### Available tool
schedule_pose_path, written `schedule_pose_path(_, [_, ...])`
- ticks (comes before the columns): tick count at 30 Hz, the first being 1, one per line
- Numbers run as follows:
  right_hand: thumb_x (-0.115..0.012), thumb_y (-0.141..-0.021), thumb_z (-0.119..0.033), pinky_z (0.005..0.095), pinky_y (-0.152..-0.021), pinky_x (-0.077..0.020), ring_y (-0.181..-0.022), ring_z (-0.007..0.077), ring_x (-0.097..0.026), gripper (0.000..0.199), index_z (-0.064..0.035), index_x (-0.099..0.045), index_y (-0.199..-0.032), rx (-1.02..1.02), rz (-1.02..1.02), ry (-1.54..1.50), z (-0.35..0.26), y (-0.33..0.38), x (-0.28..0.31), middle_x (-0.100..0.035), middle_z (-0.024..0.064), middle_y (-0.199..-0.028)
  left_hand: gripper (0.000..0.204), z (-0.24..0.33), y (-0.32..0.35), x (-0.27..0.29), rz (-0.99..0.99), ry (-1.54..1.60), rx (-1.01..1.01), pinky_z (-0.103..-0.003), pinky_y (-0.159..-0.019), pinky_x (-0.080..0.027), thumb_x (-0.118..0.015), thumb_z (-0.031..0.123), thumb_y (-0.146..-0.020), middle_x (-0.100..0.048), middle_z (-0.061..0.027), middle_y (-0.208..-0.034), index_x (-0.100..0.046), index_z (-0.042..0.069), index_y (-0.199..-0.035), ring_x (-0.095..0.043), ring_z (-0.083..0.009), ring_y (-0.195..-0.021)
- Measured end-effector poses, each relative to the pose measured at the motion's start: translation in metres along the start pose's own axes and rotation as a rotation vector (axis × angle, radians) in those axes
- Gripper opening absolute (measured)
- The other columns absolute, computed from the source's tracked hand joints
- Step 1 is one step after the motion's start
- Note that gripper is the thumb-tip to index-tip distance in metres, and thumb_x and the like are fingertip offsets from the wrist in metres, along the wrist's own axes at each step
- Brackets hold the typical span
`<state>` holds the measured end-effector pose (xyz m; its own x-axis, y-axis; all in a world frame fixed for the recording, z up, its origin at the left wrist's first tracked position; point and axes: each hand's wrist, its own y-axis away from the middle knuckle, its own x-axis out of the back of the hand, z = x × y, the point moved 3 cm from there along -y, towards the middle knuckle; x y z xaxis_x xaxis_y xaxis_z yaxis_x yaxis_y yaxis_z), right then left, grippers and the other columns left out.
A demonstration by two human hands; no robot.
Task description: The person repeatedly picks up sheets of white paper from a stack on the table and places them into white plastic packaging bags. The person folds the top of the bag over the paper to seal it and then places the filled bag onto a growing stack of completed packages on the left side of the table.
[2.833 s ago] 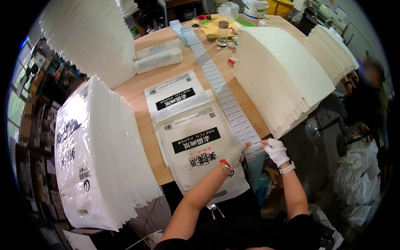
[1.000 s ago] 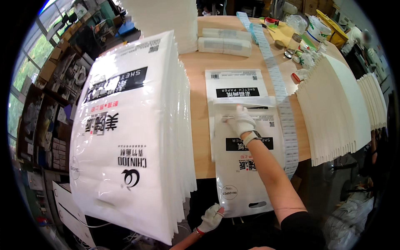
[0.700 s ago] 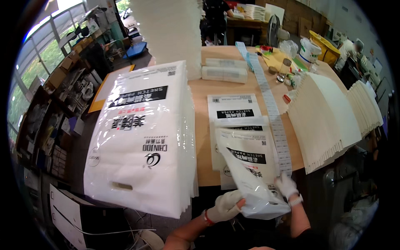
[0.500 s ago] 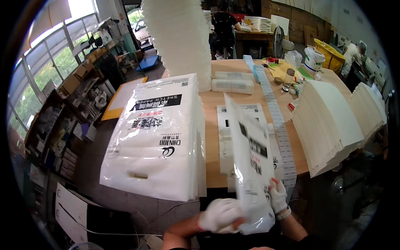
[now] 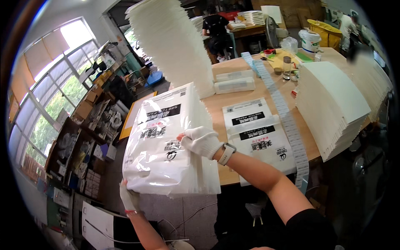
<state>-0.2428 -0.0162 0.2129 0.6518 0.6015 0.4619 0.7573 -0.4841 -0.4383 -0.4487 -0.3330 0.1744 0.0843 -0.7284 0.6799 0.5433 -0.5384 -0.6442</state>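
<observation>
On the left part of the table stands a pile of white plastic bags packed with paper (image 5: 160,160), printed in black and red. My left hand (image 5: 130,198), in a white glove with bare fingertips, grips the top packed bag at its near left corner. My right hand (image 5: 202,142), gloved likewise and with a watch on the wrist, is closed at this bag's right edge; its fingers are partly hidden. Right of the pile, flat printed plastic bags (image 5: 260,146) lie on the table.
A tall stack of white paper (image 5: 171,46) rises behind the pile. Paper stacks (image 5: 331,104) stand at the right, beside a long label strip (image 5: 283,108). Clear plastic boxes (image 5: 235,85), a jar (image 5: 287,68) and a white bucket (image 5: 310,41) are farther back. A person (image 5: 216,29) sits beyond.
The packed bag that both hands held at the middle front is now on the left pile. Both hands have moved left with it, and the view has turned left.
</observation>
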Motion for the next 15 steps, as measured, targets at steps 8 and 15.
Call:
schedule_pose_path(8, [-0.058, -0.079, -0.009, 0.0286, -0.060, -0.0490, -0.065, 0.0181, -0.061, 0.009, -0.0047, -0.062, -0.086, 0.154, 0.017, 0.120, 0.041, 0.135, 0.124, -0.062, 0.0087, -0.073, 0.017, 0.023, 0.253, -0.238, -0.161, 0.962, 0.995, -0.023, -0.044, -0.034, -0.046, 0.026, -0.091, -0.042, 0.0044, -0.060, -0.052, 0.010, -0.091, -0.037, -0.0088, -0.047])
schedule_pose_path(15, [-0.068, -0.067, -0.013, 0.0356, -0.082, -0.0450, -0.100, 0.0310, -0.054, 0.041, -0.0040, -0.057, -0.106, -0.502, 0.324, 1.236, 0.030, 0.287, 0.385, -0.056, 0.0126, -0.108, 0.014, 0.230, 0.228, -0.256, -0.904, 0.941, 0.547, -0.026, -0.051, -0.043, -0.055, 0.015, -0.087, -0.054, -0.0034, -0.064, -0.055, 0.001, -0.091, -0.052, -0.0109, -0.055])
